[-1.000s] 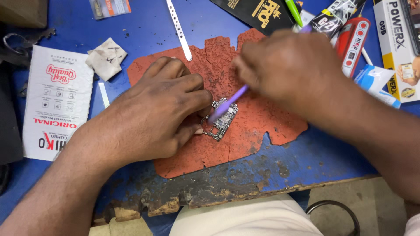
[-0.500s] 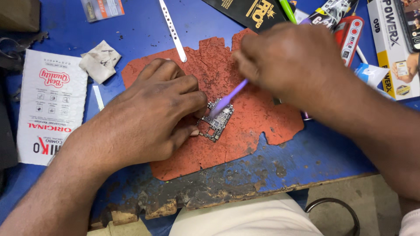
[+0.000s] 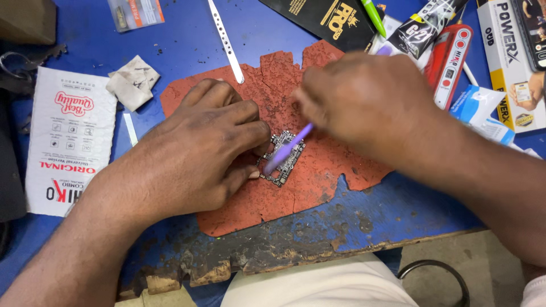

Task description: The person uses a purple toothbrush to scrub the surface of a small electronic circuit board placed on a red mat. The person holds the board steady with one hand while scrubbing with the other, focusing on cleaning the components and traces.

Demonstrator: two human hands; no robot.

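A small dark circuit board lies on a worn red-brown mat on the blue bench. My left hand rests on the mat and pins the board's left edge with its fingertips. My right hand is closed around a thin purple tool, perhaps a brush. Its tip lies across the board's upper face. The rest of the handle is hidden inside the hand, except for a purple end sticking out behind it.
A perforated metal strip lies beyond the mat. A crumpled tissue and a white printed pouch sit at the left. Tubes, a red tool, a green pen and boxes crowd the far right. The bench's near edge is chipped.
The purple tool's tip has slid back and forth over the board, and my right hand has shifted slightly left and lower. My left hand has stayed holding the board.
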